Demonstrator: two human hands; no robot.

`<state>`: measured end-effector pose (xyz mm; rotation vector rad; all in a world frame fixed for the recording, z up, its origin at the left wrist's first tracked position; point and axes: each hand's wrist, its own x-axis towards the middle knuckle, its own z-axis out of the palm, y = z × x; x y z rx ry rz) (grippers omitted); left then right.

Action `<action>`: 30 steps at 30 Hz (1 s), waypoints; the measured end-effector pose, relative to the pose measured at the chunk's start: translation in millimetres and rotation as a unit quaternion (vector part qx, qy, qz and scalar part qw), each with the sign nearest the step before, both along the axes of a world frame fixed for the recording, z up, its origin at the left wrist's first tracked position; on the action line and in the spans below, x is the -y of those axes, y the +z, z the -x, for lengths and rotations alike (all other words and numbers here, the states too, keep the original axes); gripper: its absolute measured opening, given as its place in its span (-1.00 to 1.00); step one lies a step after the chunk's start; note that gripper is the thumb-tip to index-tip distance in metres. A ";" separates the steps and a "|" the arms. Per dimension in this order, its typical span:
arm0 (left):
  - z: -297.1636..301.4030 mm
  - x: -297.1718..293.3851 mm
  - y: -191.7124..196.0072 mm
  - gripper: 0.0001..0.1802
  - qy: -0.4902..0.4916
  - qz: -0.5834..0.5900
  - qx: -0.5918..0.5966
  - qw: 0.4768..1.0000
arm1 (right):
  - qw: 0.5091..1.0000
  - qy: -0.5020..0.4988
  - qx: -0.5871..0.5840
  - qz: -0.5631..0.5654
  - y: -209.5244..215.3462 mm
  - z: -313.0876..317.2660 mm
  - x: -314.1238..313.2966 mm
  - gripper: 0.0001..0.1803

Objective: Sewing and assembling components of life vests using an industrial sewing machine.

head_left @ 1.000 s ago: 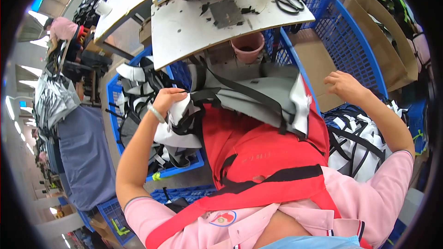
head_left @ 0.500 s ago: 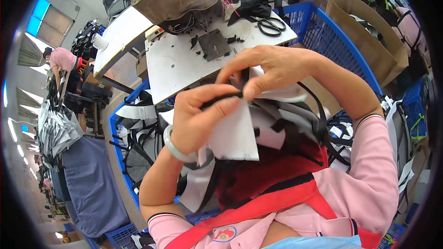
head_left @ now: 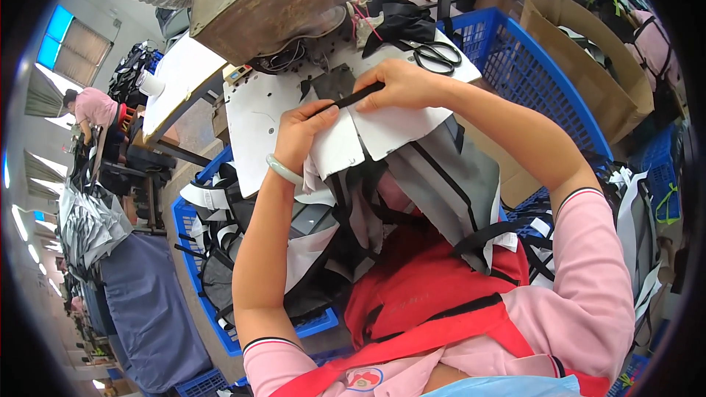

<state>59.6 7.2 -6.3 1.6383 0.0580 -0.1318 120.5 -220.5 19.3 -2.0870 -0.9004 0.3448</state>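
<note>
- A narrow black strip [head_left: 348, 100] is held by both hands above the bench [head_left: 246, 119], toward its near edge; whether the bench is touched cannot be told.
- One end of the strip is pinched between the thumb and curled fingers of the left hand [head_left: 304, 129], which is nearly closed.
- The other end is gripped in the same way by the right hand [head_left: 399, 88], set a little farther from the bench's near edge.
- Two white panels [head_left: 401, 132] are hung side by side below the strip, parted by a narrow gap.
- Grey fabric [head_left: 441, 176] edged in black is draped below the panels, beyond the bench's near edge, and its lower part is laid over a red apron [head_left: 441, 279].
- Near the bench's right corner, black-handled scissors [head_left: 439, 57] are placed; a dark plate [head_left: 334, 82] is partly covered by the work.
- Below the bench's left side, a blue crate [head_left: 320, 321] is filled with grey, black and white pieces; another blue crate [head_left: 550, 77] is stood beyond the right edge.
</note>
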 end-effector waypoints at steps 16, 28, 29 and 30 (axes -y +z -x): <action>-61.7 -16.9 -18.1 -0.67 0.024 0.027 -0.034 0.999 | 0.999 -0.035 -0.013 0.014 -16.0 -55.9 -18.4 -0.47; -85.8 -51.9 -25.2 -0.65 0.054 0.103 0.003 0.993 | 0.990 -0.125 0.034 -0.049 -14.9 -76.9 -14.4 -0.54; -80.0 -56.6 -21.1 -0.66 0.096 0.147 -0.035 0.984 | 0.990 -0.133 -0.003 -0.048 -7.3 -78.6 -8.3 -0.57; -69.5 -60.1 -17.5 -0.65 0.093 0.154 -0.024 0.983 | 0.983 -0.170 0.021 -0.066 -3.3 -71.0 0.1 -0.54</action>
